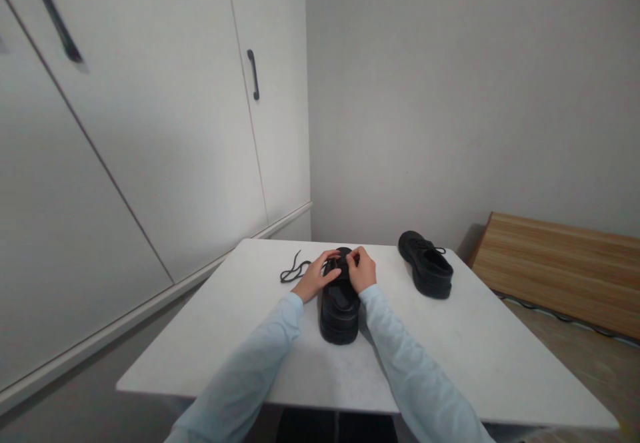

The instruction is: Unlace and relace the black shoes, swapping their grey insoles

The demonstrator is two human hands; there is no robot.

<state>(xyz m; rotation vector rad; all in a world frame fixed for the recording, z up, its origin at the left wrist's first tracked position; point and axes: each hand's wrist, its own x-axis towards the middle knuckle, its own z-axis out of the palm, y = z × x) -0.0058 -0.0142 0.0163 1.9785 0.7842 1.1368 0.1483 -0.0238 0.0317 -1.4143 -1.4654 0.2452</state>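
A black shoe (pixel 340 313) stands on the white table with its heel toward me. My left hand (pixel 316 276) lies at the left side of its lacing area, thumb and fingers apart over the upper. At the right side of the lacing area, my right hand (pixel 362 270) is closed in a pinch; what is between its fingertips is too small to make out. A black lace (pixel 295 272) trails in loops on the table left of the shoe, its near end hidden by my left hand.
Another black shoe (pixel 427 266), laced, stands at the table's back right. The white table (pixel 220 336) reaches the wall corner. White cabinets (pixel 200 130) with dark handles rise at the left; a wooden panel (pixel 560 263) is beyond the right edge.
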